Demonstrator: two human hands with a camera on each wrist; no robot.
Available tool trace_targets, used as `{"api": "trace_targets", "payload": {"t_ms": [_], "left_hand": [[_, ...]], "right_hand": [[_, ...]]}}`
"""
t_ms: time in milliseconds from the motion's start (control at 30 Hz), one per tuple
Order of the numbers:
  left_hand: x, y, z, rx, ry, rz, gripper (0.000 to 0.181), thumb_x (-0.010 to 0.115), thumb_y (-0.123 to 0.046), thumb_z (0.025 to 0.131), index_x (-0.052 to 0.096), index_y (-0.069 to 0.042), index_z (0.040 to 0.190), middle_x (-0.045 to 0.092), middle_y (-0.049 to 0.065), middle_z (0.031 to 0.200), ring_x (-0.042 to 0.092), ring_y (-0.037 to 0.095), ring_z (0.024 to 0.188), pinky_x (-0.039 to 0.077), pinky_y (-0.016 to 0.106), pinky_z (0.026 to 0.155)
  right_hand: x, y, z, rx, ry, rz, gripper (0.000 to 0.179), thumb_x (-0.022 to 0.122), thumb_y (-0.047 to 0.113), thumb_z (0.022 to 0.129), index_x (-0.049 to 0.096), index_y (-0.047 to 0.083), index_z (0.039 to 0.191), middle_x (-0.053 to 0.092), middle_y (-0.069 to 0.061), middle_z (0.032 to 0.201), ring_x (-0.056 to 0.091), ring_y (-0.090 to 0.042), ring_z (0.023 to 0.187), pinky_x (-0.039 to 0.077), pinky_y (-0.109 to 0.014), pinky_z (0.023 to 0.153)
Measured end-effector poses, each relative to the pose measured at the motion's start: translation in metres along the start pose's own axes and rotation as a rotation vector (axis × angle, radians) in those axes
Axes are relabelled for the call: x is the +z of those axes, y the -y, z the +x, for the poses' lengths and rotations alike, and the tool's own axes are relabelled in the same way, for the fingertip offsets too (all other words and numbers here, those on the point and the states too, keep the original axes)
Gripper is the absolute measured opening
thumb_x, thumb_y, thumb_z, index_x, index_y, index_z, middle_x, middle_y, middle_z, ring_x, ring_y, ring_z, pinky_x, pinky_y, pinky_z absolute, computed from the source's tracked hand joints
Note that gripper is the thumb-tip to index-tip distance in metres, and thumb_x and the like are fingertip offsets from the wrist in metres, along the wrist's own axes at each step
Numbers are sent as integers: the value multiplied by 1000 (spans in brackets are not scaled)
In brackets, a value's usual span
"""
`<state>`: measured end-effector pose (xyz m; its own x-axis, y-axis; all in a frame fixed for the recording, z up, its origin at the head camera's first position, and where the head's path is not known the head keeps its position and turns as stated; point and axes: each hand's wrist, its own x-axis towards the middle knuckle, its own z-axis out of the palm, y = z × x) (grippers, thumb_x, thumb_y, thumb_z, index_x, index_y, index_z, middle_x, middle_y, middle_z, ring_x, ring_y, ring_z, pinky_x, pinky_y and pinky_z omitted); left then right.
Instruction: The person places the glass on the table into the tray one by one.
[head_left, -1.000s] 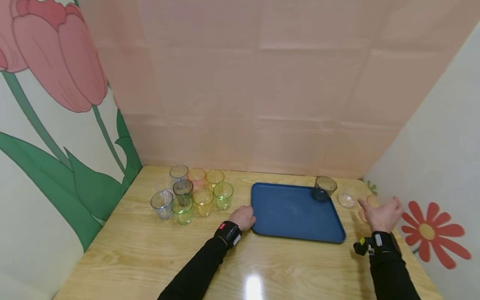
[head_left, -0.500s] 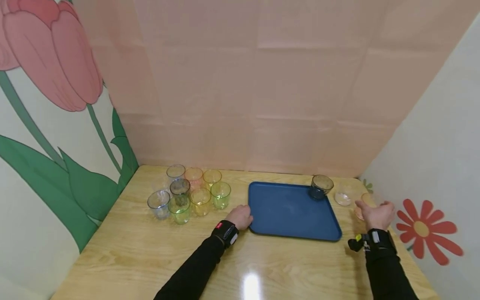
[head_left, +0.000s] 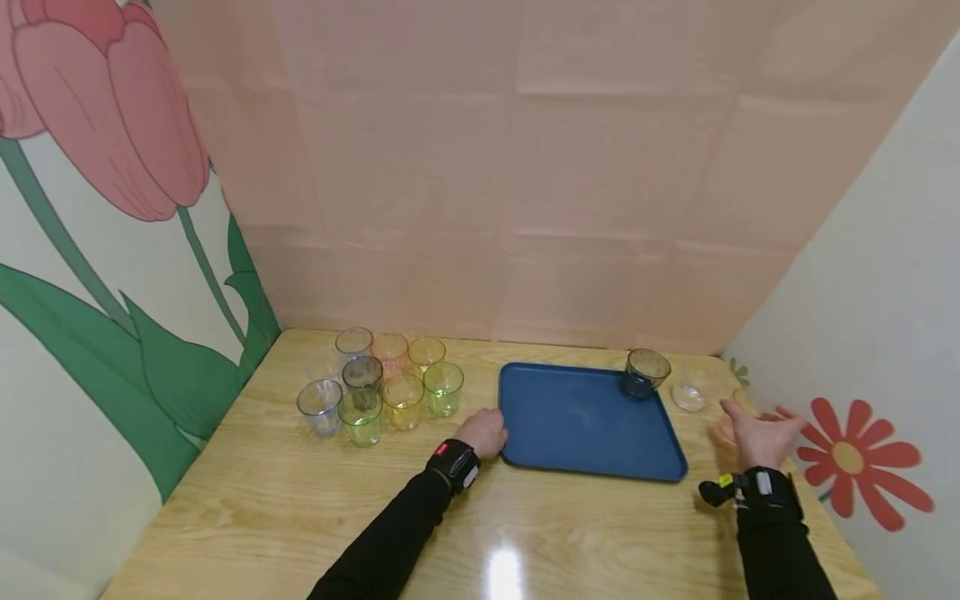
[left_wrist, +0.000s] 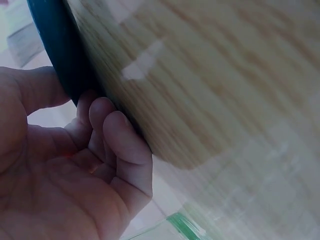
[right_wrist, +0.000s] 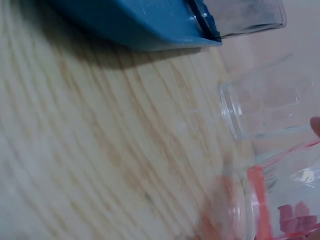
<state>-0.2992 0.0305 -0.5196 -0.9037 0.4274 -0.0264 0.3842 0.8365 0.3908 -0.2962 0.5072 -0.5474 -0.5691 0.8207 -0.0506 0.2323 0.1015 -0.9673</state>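
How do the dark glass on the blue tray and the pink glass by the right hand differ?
The dark glass is smoky, while the pink glass has a pinkish-red tint. The dark glass stands on the blue tray; the pink glass is off it, to the right. The pink glass is close by the right hand; the dark glass stands away from it. Both are see-through tumblers.

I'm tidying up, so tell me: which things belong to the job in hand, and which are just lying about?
In the job:
tray, edge in left hand
pink glass, at right hand
dark glass at tray's corner, probably

Untouched, seemingly lying about:
clear glass
cluster of glasses, left
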Motion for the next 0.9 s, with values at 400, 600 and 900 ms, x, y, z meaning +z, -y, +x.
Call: {"api": "trace_targets", "payload": {"t_ms": [400,600,900], "left_hand": [[-5,-2,-6,-5,6,-31,18,61,-15,100,70,0,95,69,12,91,65,22,79,53,33,69],[-7,0,-4,2,-19,-20,18,59,-14,100,69,0,96,70,13,94,68,25,85,55,35,73],[-2,-1,-3,-9,-12,-16,19,59,-15,100,70,0,99,70,12,95,68,24,87,55,35,75]], "right_hand": [[5,15,-17,49,23,188,97,97,41,63,43,30,142,48,12,124,47,-4,103,43,-25,91],[16,33,-33,18,79,368,91,98,25,66,44,26,140,54,7,127,53,-7,108,48,-14,78],[30,37,-58,-74,155,411,92,96,18,70,43,14,145,57,0,127,55,-9,108,50,-10,70]]}}
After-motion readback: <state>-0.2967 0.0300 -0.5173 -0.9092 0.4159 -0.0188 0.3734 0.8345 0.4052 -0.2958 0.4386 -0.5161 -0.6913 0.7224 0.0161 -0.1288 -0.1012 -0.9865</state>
